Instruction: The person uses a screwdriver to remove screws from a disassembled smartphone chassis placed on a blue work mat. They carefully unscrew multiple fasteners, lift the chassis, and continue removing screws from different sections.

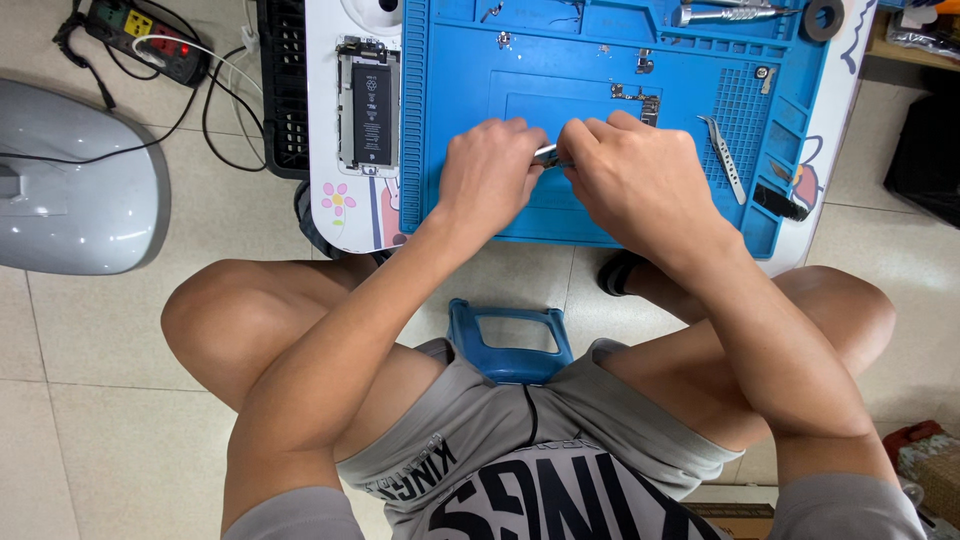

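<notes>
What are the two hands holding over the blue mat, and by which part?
The left hand and right hand meet on a small silvery metal piece. Only a bit of it shows between the fingers, so its kind and the held part cannot be told.

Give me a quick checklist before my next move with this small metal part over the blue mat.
1. Both hands on the part: left hand and right hand meet at the small metal part: ok.
2. Exact grip on it: cannot tell, fingers hide it.
3. Work is over the blue mat: ok.
4. Tweezers lie by the right hand: ok.
5. Opened phone lies off the mat, left: ok.
</notes>
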